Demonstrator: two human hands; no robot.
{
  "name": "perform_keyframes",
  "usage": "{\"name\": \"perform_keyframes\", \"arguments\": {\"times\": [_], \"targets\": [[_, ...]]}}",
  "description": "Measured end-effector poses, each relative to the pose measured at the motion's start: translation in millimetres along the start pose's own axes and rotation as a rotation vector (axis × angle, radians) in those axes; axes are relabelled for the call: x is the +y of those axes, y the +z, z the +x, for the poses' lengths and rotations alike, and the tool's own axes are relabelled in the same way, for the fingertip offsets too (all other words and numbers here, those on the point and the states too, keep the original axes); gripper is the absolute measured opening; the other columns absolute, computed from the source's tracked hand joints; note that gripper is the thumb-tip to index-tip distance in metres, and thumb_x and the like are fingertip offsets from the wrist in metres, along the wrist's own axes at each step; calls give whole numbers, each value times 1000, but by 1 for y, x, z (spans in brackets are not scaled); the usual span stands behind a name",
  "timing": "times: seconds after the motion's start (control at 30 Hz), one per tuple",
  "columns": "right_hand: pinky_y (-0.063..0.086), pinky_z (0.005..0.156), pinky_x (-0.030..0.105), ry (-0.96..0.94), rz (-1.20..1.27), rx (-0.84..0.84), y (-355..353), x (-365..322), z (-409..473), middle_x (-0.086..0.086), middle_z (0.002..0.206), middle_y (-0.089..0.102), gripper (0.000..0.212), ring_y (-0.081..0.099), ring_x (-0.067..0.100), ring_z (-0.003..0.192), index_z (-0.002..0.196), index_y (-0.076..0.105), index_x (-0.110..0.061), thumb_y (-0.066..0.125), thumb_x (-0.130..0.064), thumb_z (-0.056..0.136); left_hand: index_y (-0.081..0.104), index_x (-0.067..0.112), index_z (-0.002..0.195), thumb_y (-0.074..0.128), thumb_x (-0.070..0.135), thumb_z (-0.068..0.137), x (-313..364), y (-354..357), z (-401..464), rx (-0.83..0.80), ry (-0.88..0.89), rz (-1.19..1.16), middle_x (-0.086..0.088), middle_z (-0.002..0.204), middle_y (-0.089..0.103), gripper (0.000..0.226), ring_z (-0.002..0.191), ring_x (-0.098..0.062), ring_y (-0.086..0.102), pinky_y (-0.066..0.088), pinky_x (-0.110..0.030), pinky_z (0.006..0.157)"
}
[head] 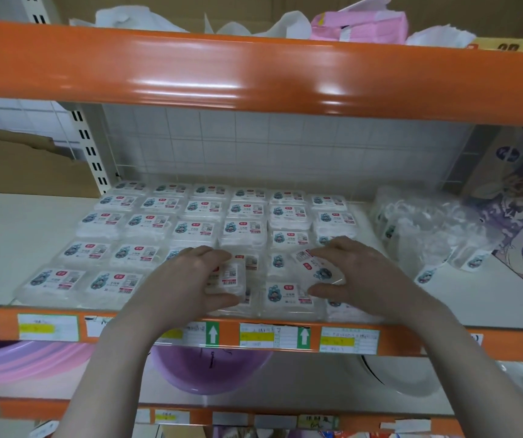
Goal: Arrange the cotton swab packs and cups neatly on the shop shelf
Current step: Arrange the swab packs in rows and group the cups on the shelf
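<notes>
Both hands work at the front edge of the shelf [7, 235]. The left hand [187, 276] curls its fingers around one cotton swab pack [230, 278], lying square to the rows. The right hand [358, 273] pinches a second pack [315, 267], turned askew with its long axis running diagonally and one side lifted. Neat rows of packs [146, 222] fill the shelf leftward and back; bagged cups [424, 229] lie toward the right rear corner.
</notes>
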State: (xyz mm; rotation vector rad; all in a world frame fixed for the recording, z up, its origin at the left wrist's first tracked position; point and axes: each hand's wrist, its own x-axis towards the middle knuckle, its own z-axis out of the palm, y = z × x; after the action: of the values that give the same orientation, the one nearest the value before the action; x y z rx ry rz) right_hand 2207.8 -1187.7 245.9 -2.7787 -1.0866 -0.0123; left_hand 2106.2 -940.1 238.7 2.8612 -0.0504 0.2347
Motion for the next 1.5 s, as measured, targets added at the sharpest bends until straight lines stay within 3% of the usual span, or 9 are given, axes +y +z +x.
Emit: {"name": "perform_keyframes", "arguments": {"times": [0.1, 0.3, 0.43, 0.5, 0.63, 0.83, 0.9, 1.07, 1.5], "targets": [[17, 112, 22, -93, 259, -295, -18, 11, 18, -16, 153, 17, 69, 15, -1, 136, 140, 33, -40, 69, -37, 81, 43, 26, 138, 66, 57, 75, 0, 0, 2, 2, 2, 0, 7, 134, 49, 74, 121, -13, 45, 37, -25, 99], [13, 101, 12, -136, 255, -503, -30, 18, 46, -18, 150, 24, 71, 19, -8, 128, 139, 39, -37, 74, -24, 79, 41, 25, 139, 67, 55, 75, -1, -1, 5, -6, 1, -13, 7, 135, 48, 75, 123, -13, 43, 33, -22, 97], [30, 98, 20, -25, 119, -300, -20, 10, 39, -8, 139, 44, 64, 40, 8, 124, 138, 43, -32, 64, -50, 81, 41, 25, 139, 66, 56, 75, -6, -2, 6, 1, -2, -14, 7, 135, 48, 76, 122, -12, 43, 34, -23, 97], [43, 82, 28, 44, -98, -147, -9, 0, 30, -1, 118, 56, 57, 53, 16, 106, 129, 50, -29, 47, -64, 84, 41, 26, 139, 67, 55, 75, -8, -1, 6, 2, -2, -18, 8, 135, 48, 75, 122, -12, 44, 35, -24, 97], [37, 66, 26, 79, -270, 54, 7, -9, 18, -4, 94, 55, 55, 56, 15, 92, 103, 55, -25, 31, -71, 83, 40, 26, 140, 66, 54, 76, -11, -3, 8, -1, -1, -20, 9, 135, 48, 74, 122, -11, 43, 35, -23, 97], [22, 101, 7, -111, 135, -120, 0, 14, 19, -14, 148, 30, 60, 28, -1, 133, 138, 42, -33, 64, -43, 84, 40, 28, 139, 65, 55, 77, -15, -4, 9, 3, 17, -14, 10, 135, 48, 73, 121, -11, 44, 35, -22, 95], [23, 99, 1, -125, 255, -111, 4, 16, 23, -16, 147, 33, 58, 30, -7, 128, 135, 46, -34, 70, -33, 82, 41, 28, 138, 65, 55, 77, -16, -3, 9, -1, 28, -17, 9, 132, 49, 71, 120, -12, 45, 35, -22, 95], [41, 91, 18, -62, 198, 66, 18, 9, 29, -10, 138, 47, 52, 55, 6, 104, 131, 53, -29, 68, -38, 81, 42, 27, 138, 66, 55, 76, -20, -3, 8, -2, 33, -30, 8, 133, 49, 73, 121, -11, 45, 36, -24, 98], [35, 98, 28, 61, 67, 183, 25, -12, 63, 4, 134, 50, 45, 46, 21, 121, 133, 51, -18, 58, -31, 91, 38, 28, 140, 64, 56, 77, -23, -4, 6, -11, 58, -23, 10, 137, 46, 74, 123, -10, 42, 34, -22, 99]]}}
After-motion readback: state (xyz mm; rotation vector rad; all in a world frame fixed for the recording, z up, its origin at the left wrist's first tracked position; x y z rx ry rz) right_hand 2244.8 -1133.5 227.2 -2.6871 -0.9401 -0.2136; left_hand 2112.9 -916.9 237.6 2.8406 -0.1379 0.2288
